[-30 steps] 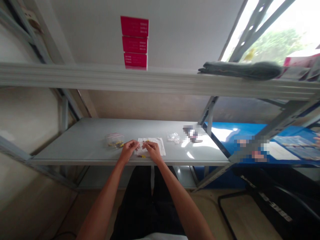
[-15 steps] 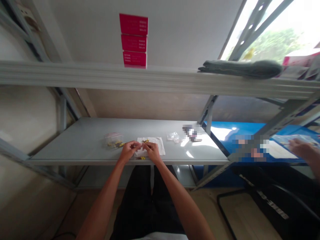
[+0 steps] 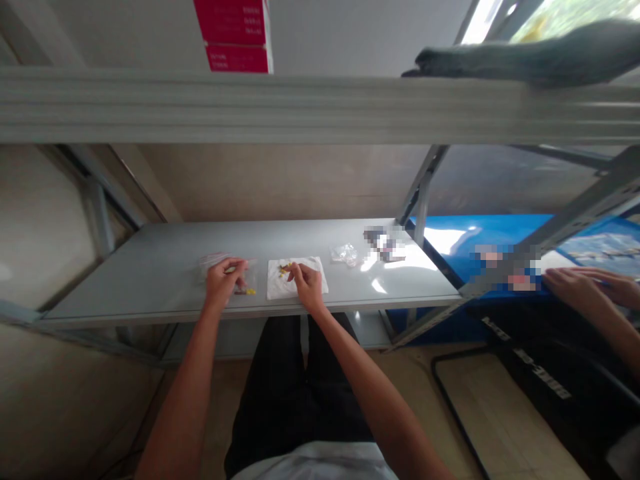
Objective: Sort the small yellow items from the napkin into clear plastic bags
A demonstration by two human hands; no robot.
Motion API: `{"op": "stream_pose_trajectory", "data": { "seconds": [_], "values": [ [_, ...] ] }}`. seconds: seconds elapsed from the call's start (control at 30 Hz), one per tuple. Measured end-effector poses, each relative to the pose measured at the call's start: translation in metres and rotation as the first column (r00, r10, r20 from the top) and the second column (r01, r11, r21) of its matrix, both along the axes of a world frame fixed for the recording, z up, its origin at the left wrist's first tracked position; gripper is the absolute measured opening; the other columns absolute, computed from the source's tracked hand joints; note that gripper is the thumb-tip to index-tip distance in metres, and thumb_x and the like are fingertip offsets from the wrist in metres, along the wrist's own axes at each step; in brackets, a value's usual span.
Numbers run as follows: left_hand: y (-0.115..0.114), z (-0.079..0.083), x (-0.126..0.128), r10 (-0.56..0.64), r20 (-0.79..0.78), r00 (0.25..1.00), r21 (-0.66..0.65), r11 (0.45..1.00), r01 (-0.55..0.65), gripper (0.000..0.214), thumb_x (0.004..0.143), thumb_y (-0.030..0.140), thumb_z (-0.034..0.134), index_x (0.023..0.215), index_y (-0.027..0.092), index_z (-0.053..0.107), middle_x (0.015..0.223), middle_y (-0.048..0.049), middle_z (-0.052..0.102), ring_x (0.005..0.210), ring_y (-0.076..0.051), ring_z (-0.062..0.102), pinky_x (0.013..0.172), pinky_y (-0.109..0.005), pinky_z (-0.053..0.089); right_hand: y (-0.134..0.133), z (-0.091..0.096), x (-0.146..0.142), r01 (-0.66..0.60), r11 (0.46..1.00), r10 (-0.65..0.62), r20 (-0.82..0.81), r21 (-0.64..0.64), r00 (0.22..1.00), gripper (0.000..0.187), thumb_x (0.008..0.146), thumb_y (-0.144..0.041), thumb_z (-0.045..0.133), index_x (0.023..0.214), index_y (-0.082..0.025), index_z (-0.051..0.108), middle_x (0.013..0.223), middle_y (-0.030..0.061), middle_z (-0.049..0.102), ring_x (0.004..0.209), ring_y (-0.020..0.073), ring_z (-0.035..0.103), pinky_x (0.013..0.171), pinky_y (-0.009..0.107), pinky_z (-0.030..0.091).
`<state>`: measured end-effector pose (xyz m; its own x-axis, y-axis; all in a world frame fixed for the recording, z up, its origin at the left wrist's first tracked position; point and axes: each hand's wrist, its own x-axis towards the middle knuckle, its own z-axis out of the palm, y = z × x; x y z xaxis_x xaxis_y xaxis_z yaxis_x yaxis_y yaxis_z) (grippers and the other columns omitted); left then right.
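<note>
My left hand [image 3: 223, 279] is at the left of the grey shelf, its fingers closed on a small clear plastic bag [image 3: 253, 273] with yellow pieces [image 3: 251, 291] at its bottom. Behind that hand lies another clear bag [image 3: 206, 261], partly covered by it. My right hand [image 3: 307, 281] is over a white cloth [image 3: 276, 287], thumb and fingers pinched together. Small yellow and dark pieces [image 3: 284, 270] lie on the cloth at its fingertips. Whatever the pinch holds is too small to make out.
A crumpled clear bag [image 3: 344, 254] and a pixelated item [image 3: 383, 243] lie to the right. An upper shelf beam [image 3: 300, 110] crosses in front, carrying red boxes [image 3: 235, 59] and a dark cloth [image 3: 500, 61]. Another person's hands [image 3: 580, 283] are at a blue table [image 3: 450, 253].
My hands were together over the white cloth and are now apart. The left has moved left with the small bag; the right stays at the cloth. The view has tilted down.
</note>
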<state>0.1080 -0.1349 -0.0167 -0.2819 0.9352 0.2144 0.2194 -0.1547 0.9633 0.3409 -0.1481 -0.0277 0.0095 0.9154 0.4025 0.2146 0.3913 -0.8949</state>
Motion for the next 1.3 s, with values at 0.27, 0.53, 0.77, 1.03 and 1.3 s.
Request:
{"op": "stream_pose_trajectory", "data": {
  "seconds": [0.27, 0.53, 0.77, 1.03, 1.3],
  "values": [
    [0.045, -0.003, -0.081, 0.239, -0.544, 0.804, 0.103, 0.97, -0.219, 0.044, 0.079, 0.044, 0.065, 0.111, 0.015, 0.071, 0.099, -0.0126, 0.075, 0.091, -0.027, 0.069, 0.086, -0.041, 0.055, 0.036, -0.004, 0.1, 0.468, 0.813, -0.582, 0.495, 0.346, 0.645, 0.03, 0.096, -0.024, 0.048, 0.11, -0.019, 0.074, 0.107, 0.0136, 0.07, 0.106, 0.0291, 0.053, 0.094, 0.043, 0.042],
    [0.01, -0.024, -0.048, 0.231, -0.801, 0.553, 0.213, 0.972, -0.098, 0.05, 0.094, 0.041, 0.05, 0.137, 0.017, 0.06, 0.155, -0.0177, 0.046, 0.148, -0.038, 0.031, 0.121, -0.058, 0.024, 0.045, -0.02, 0.111, 0.497, 0.822, -0.526, 0.708, 0.28, 0.471, 0.038, 0.091, -0.022, 0.053, 0.125, -0.018, 0.069, 0.126, 0.0174, 0.066, 0.124, 0.034, 0.044, 0.099, 0.048, 0.035],
    [0.003, -0.03, -0.03, 0.155, -0.813, 0.561, 0.119, 0.988, -0.1, 0.064, 0.097, 0.047, 0.046, 0.152, 0.016, 0.043, 0.165, -0.0199, 0.027, 0.155, -0.039, 0.016, 0.122, -0.064, 0.013, 0.043, -0.016, 0.115, 0.456, 0.846, -0.508, 0.682, 0.278, 0.526, 0.027, 0.096, -0.02, 0.049, 0.093, -0.018, 0.076, 0.11, 0.0141, 0.072, 0.104, 0.0279, 0.054, 0.09, 0.042, 0.037],
    [-0.028, -0.004, -0.01, 0.328, -0.739, 0.588, 0.367, 0.929, -0.057, 0.056, 0.095, 0.041, 0.054, 0.145, 0.016, 0.05, 0.162, -0.0191, 0.036, 0.154, -0.034, 0.023, 0.124, -0.057, 0.016, 0.03, 0.002, 0.1, 0.348, 0.821, -0.542, 0.424, 0.453, 0.726, 0.031, 0.103, -0.026, 0.046, 0.112, -0.022, 0.075, 0.105, 0.0122, 0.068, 0.099, 0.0239, 0.057, 0.086, 0.038, 0.045],
    [-0.029, -0.002, 0.068, 0.01, -0.725, 0.689, 0.326, 0.885, 0.331, 0.053, 0.092, 0.047, 0.063, 0.138, 0.021, 0.058, 0.146, -0.0161, 0.057, 0.146, -0.035, 0.04, 0.123, -0.056, 0.022, 0.006, 0.01, 0.009, -0.058, 0.971, 0.002, 0.234, 0.233, 0.972, 0.025, 0.1, -0.033, 0.054, 0.113, -0.024, 0.073, 0.096, 0.008, 0.07, 0.091, 0.0213, 0.062, 0.087, 0.037, 0.05]
  ]
}}
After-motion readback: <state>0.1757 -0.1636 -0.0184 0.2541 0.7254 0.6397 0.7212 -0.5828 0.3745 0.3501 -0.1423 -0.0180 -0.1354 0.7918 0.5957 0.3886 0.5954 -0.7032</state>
